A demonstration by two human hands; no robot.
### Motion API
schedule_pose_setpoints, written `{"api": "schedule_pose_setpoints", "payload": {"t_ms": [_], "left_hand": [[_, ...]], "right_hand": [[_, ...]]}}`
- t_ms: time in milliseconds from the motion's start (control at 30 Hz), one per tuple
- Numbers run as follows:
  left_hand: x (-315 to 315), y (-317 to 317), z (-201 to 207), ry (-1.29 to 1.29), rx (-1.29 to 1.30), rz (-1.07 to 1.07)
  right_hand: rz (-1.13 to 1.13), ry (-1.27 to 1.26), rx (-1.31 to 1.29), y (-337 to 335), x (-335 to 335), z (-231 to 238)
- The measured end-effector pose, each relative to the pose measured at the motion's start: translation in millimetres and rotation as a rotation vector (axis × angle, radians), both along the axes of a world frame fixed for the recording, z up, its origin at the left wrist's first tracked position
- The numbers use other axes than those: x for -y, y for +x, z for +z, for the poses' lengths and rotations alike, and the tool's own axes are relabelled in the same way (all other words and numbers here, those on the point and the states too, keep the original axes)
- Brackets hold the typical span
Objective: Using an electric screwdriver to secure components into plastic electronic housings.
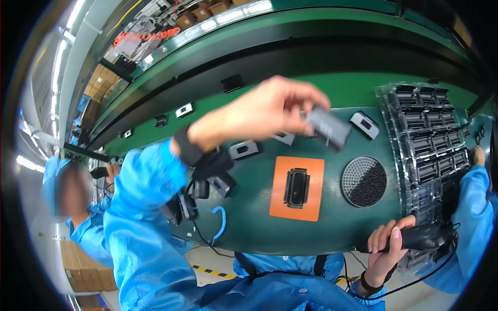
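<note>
My left hand (277, 106) reaches across the bench, fingers closed on the end of a grey rectangular casing (329, 129), which is slightly blurred and held tilted above the surface. Below it, an orange square pad (278, 203) carries a black oblong frame part (297, 188). Low on the right, my right hand (386, 243) is wrapped around a black corded power screwdriver (423, 238), its tip pointing left. Between the pad and the trays sits a round dish (358, 167), its right part covered with many tiny dark pieces, likely screws.
Clear plastic trays (394, 150) of black parts stand at the right. Silver casings (365, 126) (244, 150) lie along the back and left. A blue strap (220, 225) lies near the front edge. Co-workers' arms (474, 207) (111, 173) are at both sides.
</note>
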State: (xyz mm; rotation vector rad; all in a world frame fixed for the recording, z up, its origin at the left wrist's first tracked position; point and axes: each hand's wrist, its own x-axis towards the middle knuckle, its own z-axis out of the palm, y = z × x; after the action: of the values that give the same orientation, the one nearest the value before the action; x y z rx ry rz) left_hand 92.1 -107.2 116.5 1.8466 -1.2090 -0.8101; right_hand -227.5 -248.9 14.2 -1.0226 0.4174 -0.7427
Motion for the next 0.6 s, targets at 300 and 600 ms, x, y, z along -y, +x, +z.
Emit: {"api": "schedule_pose_setpoints", "payload": {"t_ms": [300,600], "left_hand": [[-91,-61,-50,0.17,-0.086,0.117],[-77,-41,-67,-0.125,0.878,-0.517]], "right_hand": [[0.224,0.0,0.073,11,-25,-2],[0.173,0.035,0.043,-3,-38,-8]]}}
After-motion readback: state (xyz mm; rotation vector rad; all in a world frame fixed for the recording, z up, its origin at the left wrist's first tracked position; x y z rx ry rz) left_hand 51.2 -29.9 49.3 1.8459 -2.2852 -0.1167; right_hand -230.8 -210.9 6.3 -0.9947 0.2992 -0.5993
